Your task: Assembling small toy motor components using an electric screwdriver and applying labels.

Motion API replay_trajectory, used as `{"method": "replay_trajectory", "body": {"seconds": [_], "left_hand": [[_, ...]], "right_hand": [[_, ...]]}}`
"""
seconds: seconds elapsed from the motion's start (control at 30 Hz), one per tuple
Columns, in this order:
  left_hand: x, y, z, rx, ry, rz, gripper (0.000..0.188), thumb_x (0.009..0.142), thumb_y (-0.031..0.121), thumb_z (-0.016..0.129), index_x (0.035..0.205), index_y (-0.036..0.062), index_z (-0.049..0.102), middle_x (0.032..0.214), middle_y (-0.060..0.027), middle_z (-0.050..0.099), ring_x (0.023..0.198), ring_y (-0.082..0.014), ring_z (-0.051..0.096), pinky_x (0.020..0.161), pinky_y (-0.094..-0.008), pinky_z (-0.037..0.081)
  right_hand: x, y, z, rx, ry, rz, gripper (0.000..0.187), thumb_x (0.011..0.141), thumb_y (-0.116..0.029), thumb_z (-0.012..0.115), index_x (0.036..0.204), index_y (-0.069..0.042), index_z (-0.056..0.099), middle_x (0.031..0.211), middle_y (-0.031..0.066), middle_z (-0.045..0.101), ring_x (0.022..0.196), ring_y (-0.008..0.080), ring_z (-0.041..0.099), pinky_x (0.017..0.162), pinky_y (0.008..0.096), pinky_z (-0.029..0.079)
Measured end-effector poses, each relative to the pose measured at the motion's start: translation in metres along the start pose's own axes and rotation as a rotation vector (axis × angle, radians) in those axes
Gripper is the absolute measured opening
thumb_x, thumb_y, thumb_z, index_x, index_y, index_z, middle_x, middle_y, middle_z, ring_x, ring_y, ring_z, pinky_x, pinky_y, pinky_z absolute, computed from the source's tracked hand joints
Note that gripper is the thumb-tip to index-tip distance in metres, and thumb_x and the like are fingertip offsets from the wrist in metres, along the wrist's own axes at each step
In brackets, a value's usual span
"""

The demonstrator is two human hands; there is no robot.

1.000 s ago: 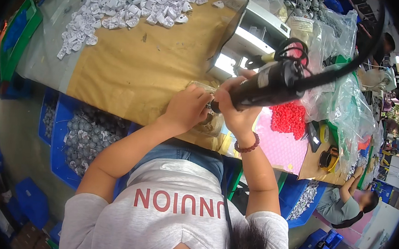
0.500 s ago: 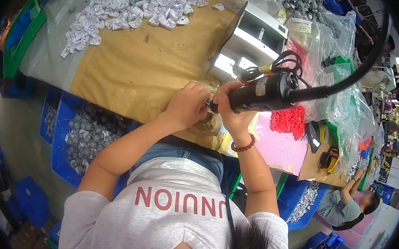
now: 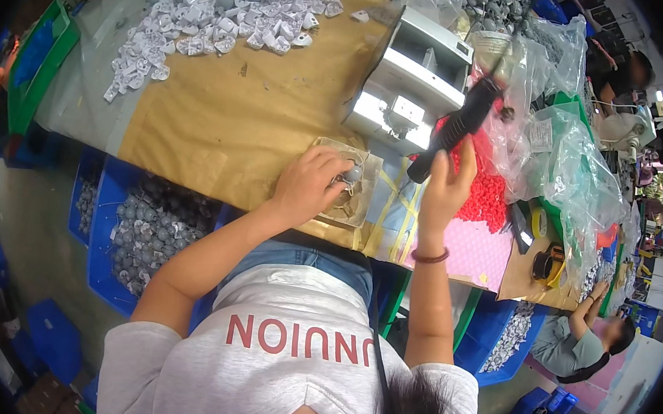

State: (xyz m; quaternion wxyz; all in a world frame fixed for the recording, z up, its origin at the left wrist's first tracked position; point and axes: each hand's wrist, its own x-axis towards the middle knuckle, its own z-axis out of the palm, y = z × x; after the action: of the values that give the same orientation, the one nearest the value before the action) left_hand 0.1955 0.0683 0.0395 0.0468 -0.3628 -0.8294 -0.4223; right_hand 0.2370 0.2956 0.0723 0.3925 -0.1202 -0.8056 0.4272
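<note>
My left hand (image 3: 306, 187) is closed around a small part with a grey ball (image 3: 352, 174), which shows at its fingertips. Most of that part is hidden by the fingers. It rests over a clear, flat fixture (image 3: 347, 214) at the table's near edge. My right hand (image 3: 450, 190) is raised with fingers apart beside a black electric screwdriver (image 3: 465, 122). The tool is tilted, its lower end toward the table, and whether a finger still touches it is hard to make out.
A white metal box (image 3: 423, 65) stands beyond my hands. White parts with grey balls (image 3: 222, 20) are heaped at the far left; red pieces (image 3: 484, 197) lie at the right. Blue bins (image 3: 109, 266) flank me below the table. A person (image 3: 584, 343) sits farther right.
My right hand has come away from the left, moving right. The screwdriver has left the grey ball part and swung up and away, blurred. My left hand stays in place.
</note>
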Motion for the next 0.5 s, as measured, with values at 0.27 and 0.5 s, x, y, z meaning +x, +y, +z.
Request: {"method": "replay_trajectory", "body": {"seconds": [0.27, 0.5], "left_hand": [[-0.001, 0.001, -0.002, -0.002, -0.015, 0.027, 0.037, 0.076, 0.007, 0.076, 0.111, 0.0056, 0.064, 0.106, -0.0114, 0.067, 0.102, -0.0322, 0.063, 0.087, -0.0425, 0.05], [0.0, 0.001, 0.0, 0.004, -0.013, 0.034, 0.037, 0.076, 0.006, 0.076, 0.111, 0.0052, 0.063, 0.103, -0.0115, 0.067, 0.099, -0.0324, 0.063, 0.084, -0.0428, 0.051]], "right_hand": [[-0.045, -0.009, 0.05, 0.261, -0.46, 0.391, 0.023, 0.094, -0.009, 0.068, 0.113, 0.004, 0.068, 0.088, 0.0089, 0.073, 0.078, 0.0139, 0.069, 0.072, 0.0278, 0.054], [-0.041, -0.012, 0.074, 0.268, -0.272, 0.428, 0.013, 0.099, -0.01, 0.061, 0.102, 0.002, 0.065, 0.077, 0.0061, 0.069, 0.07, 0.0102, 0.067, 0.06, 0.0266, 0.051]]}}
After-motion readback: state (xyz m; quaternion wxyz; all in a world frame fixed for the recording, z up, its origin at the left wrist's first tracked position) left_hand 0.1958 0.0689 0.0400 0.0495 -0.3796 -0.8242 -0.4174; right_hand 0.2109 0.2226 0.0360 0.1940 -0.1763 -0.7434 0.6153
